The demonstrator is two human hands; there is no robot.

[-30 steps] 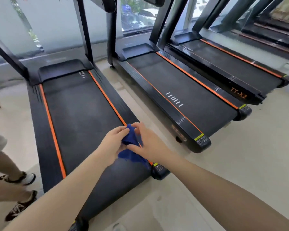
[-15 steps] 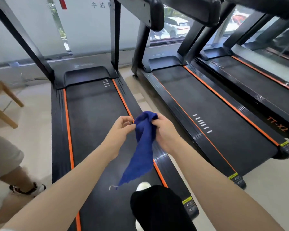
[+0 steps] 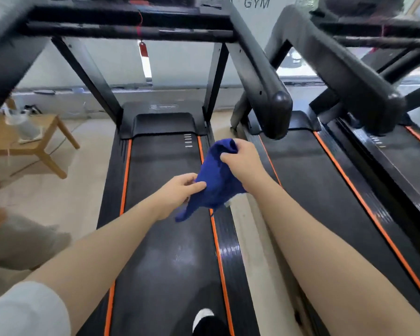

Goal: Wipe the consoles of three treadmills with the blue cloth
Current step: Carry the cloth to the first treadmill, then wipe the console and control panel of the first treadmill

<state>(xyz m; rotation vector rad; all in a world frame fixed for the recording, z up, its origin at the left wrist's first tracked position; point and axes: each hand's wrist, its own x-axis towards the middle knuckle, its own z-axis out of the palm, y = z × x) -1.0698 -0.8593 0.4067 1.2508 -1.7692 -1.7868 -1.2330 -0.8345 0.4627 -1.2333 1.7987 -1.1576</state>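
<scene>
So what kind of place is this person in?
Most likely a gym: treadmills stand side by side, the near treadmill underfoot and a second treadmill beside it, and the lettering "GYM" shows on the glass behind.

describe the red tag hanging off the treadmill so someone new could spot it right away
Start at the leftmost treadmill, the one the person stands on, and look up to its black console crossbar. A red cord drops from the bar's middle to a small red and white tag, hanging between the two uprights. It is the only bright red item on that black frame.
</scene>
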